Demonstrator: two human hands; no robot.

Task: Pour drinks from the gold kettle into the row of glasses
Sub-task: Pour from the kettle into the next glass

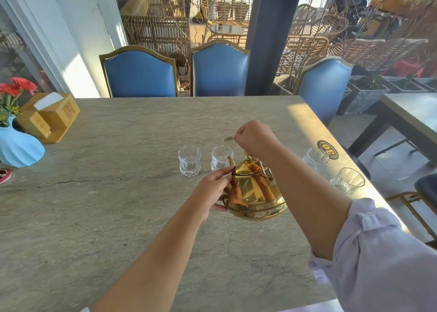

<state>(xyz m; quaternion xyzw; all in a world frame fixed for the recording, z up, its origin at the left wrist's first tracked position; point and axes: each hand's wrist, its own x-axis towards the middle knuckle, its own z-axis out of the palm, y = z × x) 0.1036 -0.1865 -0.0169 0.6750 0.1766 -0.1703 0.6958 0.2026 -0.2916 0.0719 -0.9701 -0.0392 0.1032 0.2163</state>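
Note:
A shiny gold kettle (254,191) hangs above the grey stone table (118,193), its spout pointing toward a clear glass (221,158). My right hand (254,137) is closed on the kettle's raised handle, above the lid. My left hand (212,191) steadies the kettle's left side, fingers against its body near the spout. Another clear glass (189,160) stands to the left. Two more glasses (315,158) (348,180) stand on the right, past my right forearm. No liquid is seen flowing.
A light blue vase (19,146) with red flowers and a wooden tissue box (50,116) stand at the table's left edge. Three blue chairs (220,69) line the far side. A round "30" sticker (328,149) marks the right edge. Another table (411,113) is right.

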